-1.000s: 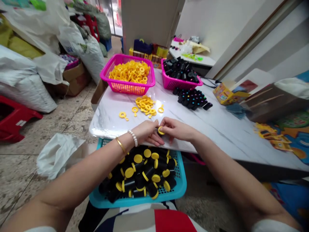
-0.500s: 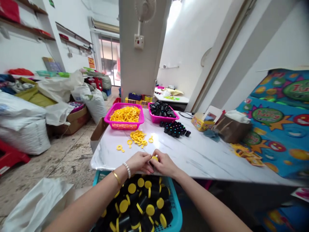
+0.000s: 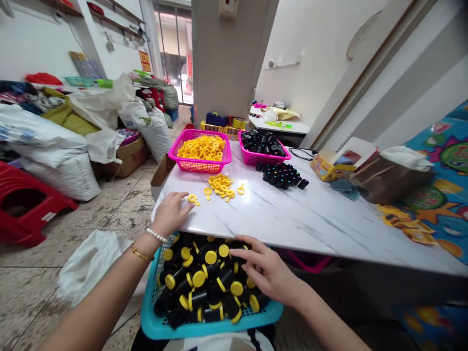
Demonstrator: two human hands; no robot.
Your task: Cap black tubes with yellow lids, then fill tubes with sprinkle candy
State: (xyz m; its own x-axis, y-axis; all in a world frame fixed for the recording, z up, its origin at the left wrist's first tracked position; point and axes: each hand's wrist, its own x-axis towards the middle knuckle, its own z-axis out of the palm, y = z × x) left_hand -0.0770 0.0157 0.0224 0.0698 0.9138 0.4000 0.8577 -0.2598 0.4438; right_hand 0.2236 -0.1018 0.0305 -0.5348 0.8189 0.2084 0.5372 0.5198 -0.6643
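My left hand (image 3: 171,212) is at the table's near left edge, fingers stretched toward a yellow ring piece with a short stem (image 3: 193,199); nothing shows in its grasp. Over the teal basket (image 3: 146,312), my right hand (image 3: 269,271) has its fingers spread and holds nothing. Black cylinders with yellow caps (image 3: 199,279) fill that basket below the table edge. A small pile of yellow ring pieces (image 3: 220,184) lies farther back on the white table (image 3: 263,214). To its right, black cylinders with coloured dots (image 3: 281,174) are grouped together.
One pink basket (image 3: 203,166) holds yellow ring pieces; another pink basket (image 3: 256,157) holds black cylinders. A yellow box (image 3: 327,168), a brown bag (image 3: 393,175) and yellow packets (image 3: 409,226) are on the right. White sacks (image 3: 54,156) and a red stool (image 3: 29,200) stand left.
My hands were together over the table edge at a yellow-topped piece. They have parted: the left went to the yellow ring piece, the right over the basket, fingers open. The view tilted down.
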